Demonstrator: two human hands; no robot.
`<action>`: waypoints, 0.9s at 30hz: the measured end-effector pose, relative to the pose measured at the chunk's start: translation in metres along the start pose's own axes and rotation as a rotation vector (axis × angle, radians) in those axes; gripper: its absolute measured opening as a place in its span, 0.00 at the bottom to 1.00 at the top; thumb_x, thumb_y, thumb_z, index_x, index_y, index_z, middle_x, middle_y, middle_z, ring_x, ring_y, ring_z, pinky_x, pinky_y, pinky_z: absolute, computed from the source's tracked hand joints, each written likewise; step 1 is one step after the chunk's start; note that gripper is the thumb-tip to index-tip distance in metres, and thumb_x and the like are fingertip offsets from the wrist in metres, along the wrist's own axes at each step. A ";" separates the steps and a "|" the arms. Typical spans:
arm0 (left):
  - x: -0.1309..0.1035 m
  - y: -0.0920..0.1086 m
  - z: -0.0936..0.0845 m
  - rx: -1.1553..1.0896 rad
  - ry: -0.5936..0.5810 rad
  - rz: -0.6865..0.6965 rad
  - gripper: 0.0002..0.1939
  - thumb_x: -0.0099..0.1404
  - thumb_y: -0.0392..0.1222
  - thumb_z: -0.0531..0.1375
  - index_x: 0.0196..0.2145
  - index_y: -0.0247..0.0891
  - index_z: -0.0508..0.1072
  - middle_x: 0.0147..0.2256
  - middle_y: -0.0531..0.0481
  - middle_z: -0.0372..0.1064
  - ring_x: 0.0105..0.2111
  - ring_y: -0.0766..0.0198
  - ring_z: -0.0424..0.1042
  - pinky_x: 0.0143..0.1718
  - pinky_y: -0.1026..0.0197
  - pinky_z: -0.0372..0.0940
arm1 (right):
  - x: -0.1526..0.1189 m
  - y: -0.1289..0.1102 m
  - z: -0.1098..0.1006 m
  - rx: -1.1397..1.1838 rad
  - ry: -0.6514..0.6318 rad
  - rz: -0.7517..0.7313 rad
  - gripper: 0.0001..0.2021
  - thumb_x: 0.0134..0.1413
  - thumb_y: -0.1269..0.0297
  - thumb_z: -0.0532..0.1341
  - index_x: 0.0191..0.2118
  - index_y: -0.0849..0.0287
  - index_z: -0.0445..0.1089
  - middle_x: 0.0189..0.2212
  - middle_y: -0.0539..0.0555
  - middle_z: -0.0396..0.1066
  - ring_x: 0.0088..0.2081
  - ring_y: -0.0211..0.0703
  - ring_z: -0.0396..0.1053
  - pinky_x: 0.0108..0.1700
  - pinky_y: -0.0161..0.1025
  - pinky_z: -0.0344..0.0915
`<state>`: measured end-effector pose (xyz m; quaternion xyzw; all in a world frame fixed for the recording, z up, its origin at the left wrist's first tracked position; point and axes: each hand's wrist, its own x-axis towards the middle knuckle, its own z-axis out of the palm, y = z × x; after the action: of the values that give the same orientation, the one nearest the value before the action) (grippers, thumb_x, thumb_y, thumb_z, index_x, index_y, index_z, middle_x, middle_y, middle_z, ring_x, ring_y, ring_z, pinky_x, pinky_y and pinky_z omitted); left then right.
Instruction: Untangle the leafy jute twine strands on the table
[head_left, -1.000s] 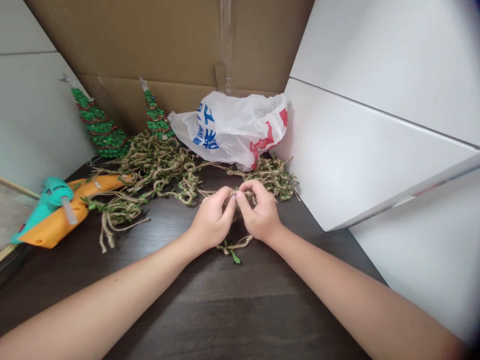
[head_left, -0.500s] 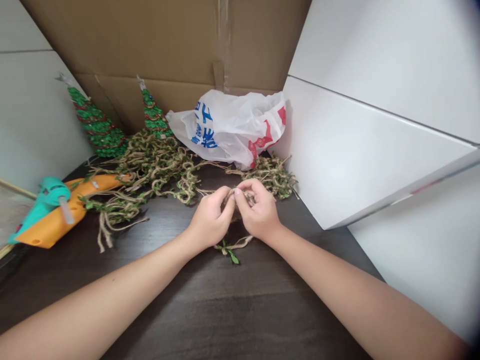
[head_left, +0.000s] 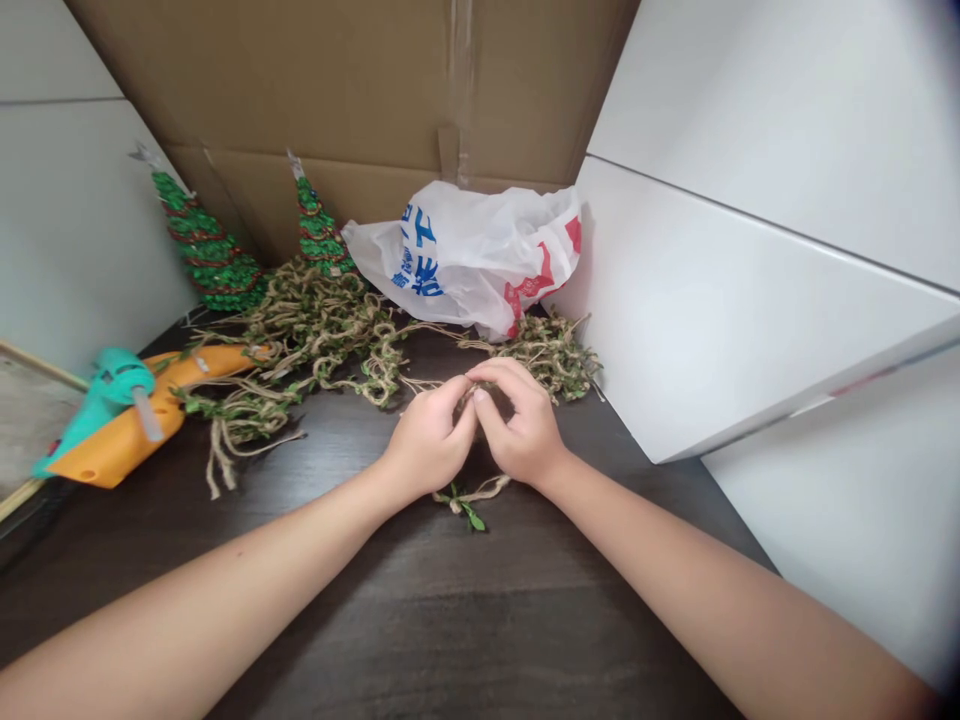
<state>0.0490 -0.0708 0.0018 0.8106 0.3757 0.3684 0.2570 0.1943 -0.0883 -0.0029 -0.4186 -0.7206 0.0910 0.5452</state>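
Note:
My left hand and my right hand meet fingertip to fingertip over the dark table. Both are closed in a pinch on a piece of leafy jute twine, mostly hidden behind the fingers. Below my hands, a length of the twine with small green leaves lies on the table. A large tangle of leafy twine lies beyond my left hand, and a smaller heap lies just beyond my right hand.
A teal glue gun rests on an orange holder at the left. Two small green Christmas trees and a white plastic bag stand before a cardboard panel. White panels bound the right side.
My fingers have drawn closer together around the twine, covering more of it. The whole view has shifted slightly, so everything sits a little further right.

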 end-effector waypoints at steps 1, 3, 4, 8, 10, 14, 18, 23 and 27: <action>0.000 0.000 0.000 0.009 -0.003 -0.007 0.09 0.72 0.39 0.51 0.35 0.37 0.69 0.27 0.53 0.67 0.28 0.65 0.65 0.33 0.63 0.58 | 0.000 0.000 0.000 -0.019 0.003 0.008 0.05 0.61 0.71 0.56 0.39 0.57 0.68 0.38 0.55 0.71 0.43 0.44 0.70 0.49 0.46 0.68; 0.000 0.000 0.000 0.028 -0.006 -0.025 0.12 0.72 0.41 0.51 0.31 0.37 0.67 0.25 0.54 0.65 0.26 0.66 0.63 0.31 0.62 0.56 | 0.000 0.001 0.001 -0.063 0.012 0.025 0.04 0.62 0.70 0.55 0.36 0.56 0.66 0.35 0.53 0.68 0.39 0.43 0.67 0.45 0.44 0.66; 0.000 0.000 0.000 0.034 -0.005 -0.031 0.12 0.72 0.42 0.51 0.30 0.38 0.66 0.25 0.54 0.64 0.26 0.66 0.62 0.31 0.62 0.55 | 0.000 0.001 0.001 -0.081 0.010 0.029 0.05 0.63 0.69 0.54 0.36 0.56 0.65 0.34 0.53 0.67 0.39 0.43 0.67 0.44 0.44 0.65; 0.001 0.001 0.000 0.035 0.010 -0.036 0.12 0.72 0.41 0.51 0.31 0.37 0.66 0.26 0.54 0.65 0.26 0.66 0.63 0.31 0.62 0.55 | -0.001 0.004 0.003 -0.085 -0.015 0.030 0.05 0.66 0.67 0.52 0.37 0.56 0.63 0.35 0.53 0.66 0.39 0.42 0.65 0.44 0.43 0.64; 0.001 0.001 0.000 0.028 0.018 -0.036 0.11 0.72 0.41 0.52 0.31 0.37 0.66 0.26 0.55 0.64 0.26 0.67 0.63 0.31 0.63 0.55 | -0.002 0.004 0.002 -0.072 -0.038 0.058 0.05 0.66 0.67 0.52 0.39 0.57 0.64 0.36 0.54 0.67 0.39 0.42 0.66 0.45 0.42 0.64; 0.001 0.002 -0.001 0.025 0.028 -0.033 0.13 0.72 0.41 0.51 0.29 0.37 0.65 0.23 0.56 0.61 0.24 0.68 0.60 0.30 0.63 0.54 | -0.002 0.003 0.001 -0.091 -0.092 0.112 0.08 0.66 0.65 0.53 0.35 0.56 0.65 0.35 0.53 0.68 0.38 0.42 0.67 0.44 0.42 0.64; 0.001 0.003 -0.001 0.030 0.028 -0.034 0.13 0.71 0.40 0.52 0.27 0.37 0.64 0.23 0.56 0.60 0.24 0.68 0.59 0.30 0.63 0.53 | -0.002 0.002 0.000 -0.148 -0.073 0.130 0.10 0.66 0.63 0.53 0.31 0.56 0.64 0.31 0.52 0.67 0.35 0.42 0.66 0.41 0.41 0.63; 0.001 0.002 -0.001 0.040 0.043 -0.043 0.12 0.71 0.40 0.52 0.28 0.37 0.65 0.24 0.56 0.62 0.25 0.68 0.61 0.31 0.63 0.55 | -0.002 0.002 0.001 -0.193 -0.053 0.154 0.11 0.65 0.63 0.55 0.30 0.56 0.62 0.29 0.50 0.65 0.32 0.41 0.64 0.38 0.40 0.60; 0.001 0.002 -0.001 0.044 0.045 -0.037 0.11 0.71 0.41 0.53 0.31 0.37 0.68 0.24 0.55 0.63 0.25 0.67 0.63 0.31 0.63 0.56 | -0.002 0.001 0.001 -0.172 0.000 0.132 0.11 0.66 0.64 0.53 0.30 0.56 0.61 0.29 0.50 0.64 0.31 0.40 0.62 0.37 0.40 0.59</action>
<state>0.0496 -0.0709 0.0046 0.8006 0.4042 0.3732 0.2375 0.1944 -0.0885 -0.0056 -0.5102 -0.6967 0.0645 0.5001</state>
